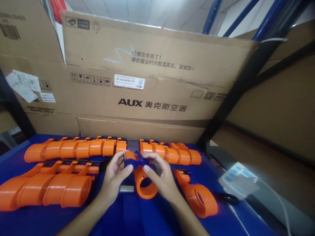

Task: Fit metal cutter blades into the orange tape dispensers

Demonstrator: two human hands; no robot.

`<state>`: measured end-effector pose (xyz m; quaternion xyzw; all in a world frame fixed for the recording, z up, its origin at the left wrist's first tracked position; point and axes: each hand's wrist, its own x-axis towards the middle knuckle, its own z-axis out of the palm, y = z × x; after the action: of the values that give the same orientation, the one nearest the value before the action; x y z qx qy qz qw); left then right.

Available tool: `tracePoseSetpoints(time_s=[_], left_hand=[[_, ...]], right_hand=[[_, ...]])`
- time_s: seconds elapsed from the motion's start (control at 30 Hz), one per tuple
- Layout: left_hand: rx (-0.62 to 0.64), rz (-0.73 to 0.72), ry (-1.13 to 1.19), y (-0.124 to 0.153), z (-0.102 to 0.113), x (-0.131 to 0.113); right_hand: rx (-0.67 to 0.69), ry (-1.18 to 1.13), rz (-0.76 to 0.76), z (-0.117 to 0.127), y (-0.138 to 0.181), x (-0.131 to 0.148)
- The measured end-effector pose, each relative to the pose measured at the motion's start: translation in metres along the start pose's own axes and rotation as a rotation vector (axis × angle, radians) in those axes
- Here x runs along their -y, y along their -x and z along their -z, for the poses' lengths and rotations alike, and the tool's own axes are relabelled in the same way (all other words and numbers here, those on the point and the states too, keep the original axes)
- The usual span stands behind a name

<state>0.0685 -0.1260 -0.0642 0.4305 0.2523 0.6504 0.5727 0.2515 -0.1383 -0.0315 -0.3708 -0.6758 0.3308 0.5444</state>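
An orange tape dispenser (148, 192) with dark blue plastic parts is between my two hands, its round ring hanging below them. My left hand (115, 173) is closed on its orange-and-blue head, thumb on the near side. Fingers of my right hand (161, 175) grip around a dark blue plastic piece (143, 159) at the same head; whether this piece is attached cannot be made out. Just below my left hand, a small pale grey bar (126, 188) lies on the blue table surface (123, 216).
Rows of orange tape dispensers (82, 149) line the back and the left front (66, 190). Another dispenser (203, 200) lies to the right. A dark flat rectangular object (133, 146) stands behind my hands. Cardboard (152, 88) walls the back. A white device (238, 180) with a cable sits at right.
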Motion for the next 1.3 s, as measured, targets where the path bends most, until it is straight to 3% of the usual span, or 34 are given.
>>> tracePoseSetpoints(time_s=[0.43, 0.77, 0.9, 1.13, 1.3], left_hand=[[-0.025, -0.010, -0.013, 0.000, 0.001, 0.000], [0.024, -0.091, 0.003, 0.004, 0.003, -0.003], [0.002, -0.097, 0.011, 0.004, 0.005, -0.001], [0.044, -0.066, -0.040, -0.001, 0.011, 0.003], [-0.053, -0.069, -0.166, -0.002, 0.009, 0.001]], right_hand=[[0.021, 0.037, 0.026, 0.002, -0.001, 0.001], [0.059, 0.099, 0.062, 0.000, 0.002, 0.002], [0.074, 0.189, 0.132, 0.001, 0.001, 0.001], [-0.051, 0.541, 0.390, -0.001, 0.004, -0.001], [-0.059, 0.621, 0.481, -0.003, 0.005, -0.006]])
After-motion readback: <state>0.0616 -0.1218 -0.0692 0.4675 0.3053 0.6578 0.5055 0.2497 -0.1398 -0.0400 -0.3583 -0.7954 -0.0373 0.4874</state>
